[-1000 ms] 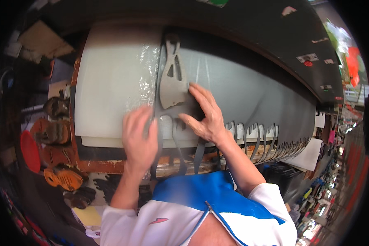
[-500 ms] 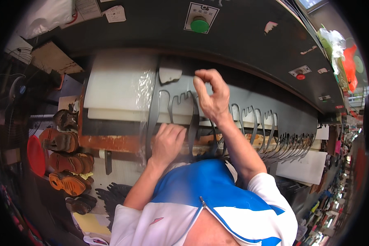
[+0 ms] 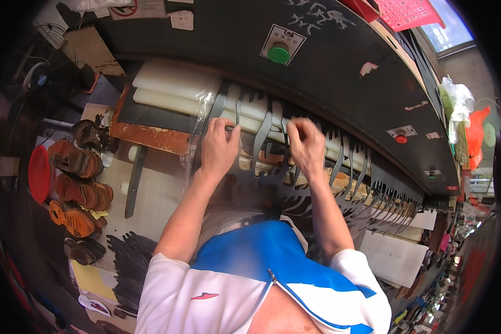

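1. Sheet (image 3: 295, 186) — dark, thin, full of cut-out holes, draped over the front edge of the white board (image 3: 172, 89) of a black press (image 3: 339, 61). It hangs down toward the person's chest, and strips of it reach up onto the board.
2. Left hand (image 3: 220, 149): fingers curled, pinching the sheet's upper edge near a clear plastic film (image 3: 197, 119) that covers the board's corner.
3. Right hand (image 3: 306, 146): fingers bunched and closed on a strip at the sheet's top edge; the hand is motion-blurred, so the exact grip is hard to read.
4. Progress, as a judgement: the sheet looks already cut through across most of its width, since many holes show. No loose cut pieces show on the board between the hands. What appears left is shifting or lifting this skeleton off the board; both hands have hold of it but it lies mostly in place.
5. Further along the press to the right, more hanging strips (image 3: 389, 203) of the same dark stuff fan out in a row.
6. On the press face: a green button (image 3: 279, 54) above the hands, a red button (image 3: 401, 139) farther right.
7. Left side table: brown sandals (image 3: 78, 192) stacked in a column, a red disc (image 3: 39, 172) beside them, and a pile of black cut pieces (image 3: 129, 261) near the left elbow.
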`<state>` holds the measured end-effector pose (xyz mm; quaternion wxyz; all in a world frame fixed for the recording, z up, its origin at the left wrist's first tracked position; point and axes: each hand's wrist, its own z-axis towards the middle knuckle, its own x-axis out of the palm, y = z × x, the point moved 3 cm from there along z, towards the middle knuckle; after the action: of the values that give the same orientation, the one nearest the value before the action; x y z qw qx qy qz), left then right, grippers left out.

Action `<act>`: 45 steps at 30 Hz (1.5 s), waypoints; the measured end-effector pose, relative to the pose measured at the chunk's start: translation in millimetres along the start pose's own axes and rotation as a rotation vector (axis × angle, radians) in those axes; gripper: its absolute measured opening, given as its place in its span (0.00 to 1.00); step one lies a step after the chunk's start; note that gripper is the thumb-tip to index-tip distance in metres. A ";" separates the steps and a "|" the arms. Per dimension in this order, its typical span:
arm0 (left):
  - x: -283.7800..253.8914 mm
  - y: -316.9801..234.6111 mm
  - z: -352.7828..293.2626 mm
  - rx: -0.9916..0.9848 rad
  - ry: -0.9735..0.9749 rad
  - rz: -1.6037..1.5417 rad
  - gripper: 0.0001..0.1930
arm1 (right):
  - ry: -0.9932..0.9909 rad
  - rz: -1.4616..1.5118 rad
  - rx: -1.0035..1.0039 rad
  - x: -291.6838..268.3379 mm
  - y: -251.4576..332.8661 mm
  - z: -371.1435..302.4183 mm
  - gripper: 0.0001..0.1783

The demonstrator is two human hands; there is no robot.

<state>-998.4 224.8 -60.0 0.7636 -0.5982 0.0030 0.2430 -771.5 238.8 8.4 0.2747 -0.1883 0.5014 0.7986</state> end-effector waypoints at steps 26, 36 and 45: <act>18.1 -4.9 -10.2 0.085 0.242 0.403 0.17 | 0.467 -0.291 0.062 -28.6 -49.1 -57.2 0.15; -69.2 37.0 -91.7 0.075 0.359 0.214 0.12 | 0.509 -0.222 0.166 2.8 66.7 -44.1 0.16; -174.8 6.9 -43.5 0.131 0.390 -0.009 0.15 | 0.245 -0.237 -0.095 205.1 66.8 -31.0 0.44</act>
<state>-1142.7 121.9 -27.0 0.7868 -0.5830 0.1642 0.1185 -972.1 238.9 -76.4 0.2945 -0.3547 0.4670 0.7546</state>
